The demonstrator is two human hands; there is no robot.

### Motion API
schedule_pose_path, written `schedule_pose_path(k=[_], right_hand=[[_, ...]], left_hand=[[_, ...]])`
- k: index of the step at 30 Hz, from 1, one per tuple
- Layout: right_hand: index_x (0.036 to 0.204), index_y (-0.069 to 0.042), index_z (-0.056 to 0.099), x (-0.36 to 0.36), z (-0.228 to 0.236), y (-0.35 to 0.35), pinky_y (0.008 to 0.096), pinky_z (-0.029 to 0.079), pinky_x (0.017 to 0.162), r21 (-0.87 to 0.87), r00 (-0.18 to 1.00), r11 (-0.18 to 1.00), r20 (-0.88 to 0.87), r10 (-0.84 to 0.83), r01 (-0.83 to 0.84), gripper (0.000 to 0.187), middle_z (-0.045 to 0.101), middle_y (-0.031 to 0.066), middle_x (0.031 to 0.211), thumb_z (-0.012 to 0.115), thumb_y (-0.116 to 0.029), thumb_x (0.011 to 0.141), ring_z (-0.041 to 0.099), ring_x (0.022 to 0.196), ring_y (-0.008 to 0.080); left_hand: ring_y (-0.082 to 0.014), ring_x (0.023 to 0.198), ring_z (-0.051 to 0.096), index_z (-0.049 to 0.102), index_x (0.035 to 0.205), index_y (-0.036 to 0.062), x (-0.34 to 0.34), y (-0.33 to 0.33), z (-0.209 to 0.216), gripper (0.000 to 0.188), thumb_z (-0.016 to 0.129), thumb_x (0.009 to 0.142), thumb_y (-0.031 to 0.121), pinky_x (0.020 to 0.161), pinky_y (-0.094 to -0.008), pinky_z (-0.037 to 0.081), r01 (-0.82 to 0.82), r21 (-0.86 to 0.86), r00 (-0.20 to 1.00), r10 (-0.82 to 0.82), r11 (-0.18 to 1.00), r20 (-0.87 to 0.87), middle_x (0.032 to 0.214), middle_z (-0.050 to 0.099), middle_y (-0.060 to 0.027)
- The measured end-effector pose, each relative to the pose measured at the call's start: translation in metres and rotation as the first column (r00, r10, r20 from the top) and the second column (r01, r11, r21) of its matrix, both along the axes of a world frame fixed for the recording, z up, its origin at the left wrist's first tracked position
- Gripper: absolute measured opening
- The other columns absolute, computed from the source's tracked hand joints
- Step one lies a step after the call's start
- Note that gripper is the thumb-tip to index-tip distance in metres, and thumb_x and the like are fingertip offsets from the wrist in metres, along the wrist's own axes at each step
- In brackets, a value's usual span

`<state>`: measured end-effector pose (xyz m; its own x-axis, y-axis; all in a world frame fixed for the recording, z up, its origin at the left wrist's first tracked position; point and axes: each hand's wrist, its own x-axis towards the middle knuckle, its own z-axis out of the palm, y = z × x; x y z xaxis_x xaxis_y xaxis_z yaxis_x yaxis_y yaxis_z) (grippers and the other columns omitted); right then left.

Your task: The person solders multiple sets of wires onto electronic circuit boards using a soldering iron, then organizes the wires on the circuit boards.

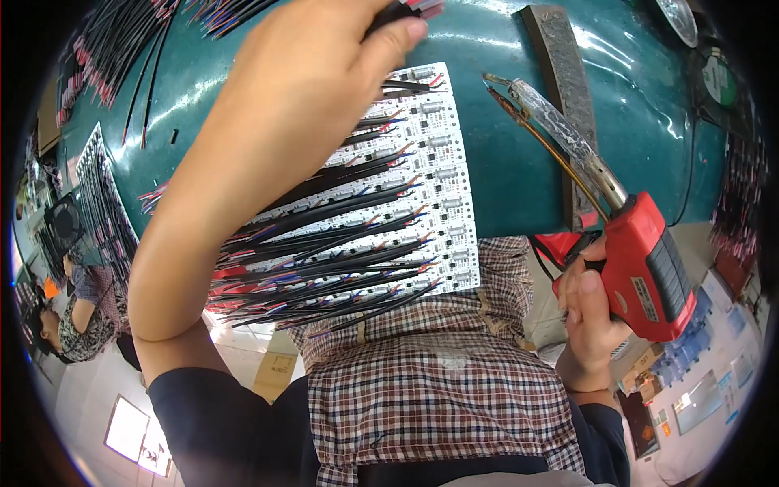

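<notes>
My left hand reaches across to the far side of the table, fingers closed on a short black cable with pinkish-red wire ends. Beneath my left forearm lies a white circuit board panel, with rows of black sheathed cables across it. Their thin coloured wire ends meet the board near its right part. My right hand grips a red soldering gun by its handle. The gun's metal barrel and solder feed tube point up and left, its tip held apart from the board.
A dark grey bar lies on the green table to the right. A solder spool stands at the far right. Cable bundles sit at the back left, another wired panel below them. A co-worker is at far left.
</notes>
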<state>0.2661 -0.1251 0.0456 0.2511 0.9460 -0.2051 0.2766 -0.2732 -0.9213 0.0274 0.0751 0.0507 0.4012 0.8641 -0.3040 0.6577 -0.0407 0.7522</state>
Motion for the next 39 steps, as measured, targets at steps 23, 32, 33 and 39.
schedule_pose_path(k=[23, 32, 33, 39], right_hand=[[0.116, 0.004, 0.055, 0.010, 0.003, -0.013, 0.0230, 0.037, 0.048, -0.100, 0.996, 0.992, 0.048, 0.078, -0.073, 0.028, 0.051, 0.0023, 0.066, 0.064, -0.011, 0.093, 0.040, 0.047, 0.0059], [0.108, 0.004, 0.060, 0.003, 0.004, -0.002, 0.0238, 0.042, 0.052, -0.135, 0.980, 0.983, 0.136, 0.144, -0.126, 0.022, 0.057, 0.0056, 0.072, 0.066, -0.008, 0.090, 0.050, 0.055, 0.0092], [0.106, 0.005, 0.060, 0.003, 0.004, -0.002, 0.0237, 0.042, 0.052, -0.146, 0.980, 0.981, 0.132, 0.151, -0.131, 0.020, 0.057, 0.0057, 0.073, 0.066, -0.007, 0.090, 0.050, 0.055, 0.0093], [0.101, 0.004, 0.061, 0.002, 0.001, 0.002, 0.0235, 0.043, 0.052, -0.124, 0.974, 0.981, 0.153, 0.168, -0.149, 0.016, 0.058, 0.0060, 0.075, 0.066, -0.005, 0.089, 0.051, 0.055, 0.0091]], left_hand=[[-0.0155, 0.060, 0.058, 0.062, 0.093, -0.0016, -0.003, -0.041, -0.031, 0.020, 0.071, 0.094, 0.016, 0.059, -0.0296, 0.047, 0.116, 0.243, 0.992, -0.100, 0.963, -0.080, 0.070, 0.064, -0.0080], [-0.0164, 0.061, 0.061, 0.063, 0.088, -0.0019, 0.000, -0.044, -0.041, 0.024, 0.078, 0.087, 0.016, 0.059, -0.0301, 0.048, 0.042, 0.284, 0.995, -0.014, 0.958, -0.100, 0.075, 0.069, -0.0100], [-0.0164, 0.061, 0.061, 0.063, 0.088, -0.0019, 0.000, -0.044, -0.042, 0.024, 0.078, 0.087, 0.016, 0.059, -0.0301, 0.048, 0.041, 0.284, 0.995, -0.013, 0.958, -0.100, 0.075, 0.069, -0.0100], [-0.0179, 0.062, 0.063, 0.064, 0.089, -0.0025, 0.000, -0.044, -0.044, 0.023, 0.078, 0.086, 0.016, 0.060, -0.0311, 0.050, 0.059, 0.312, 0.993, -0.025, 0.948, -0.114, 0.075, 0.069, -0.0105]])
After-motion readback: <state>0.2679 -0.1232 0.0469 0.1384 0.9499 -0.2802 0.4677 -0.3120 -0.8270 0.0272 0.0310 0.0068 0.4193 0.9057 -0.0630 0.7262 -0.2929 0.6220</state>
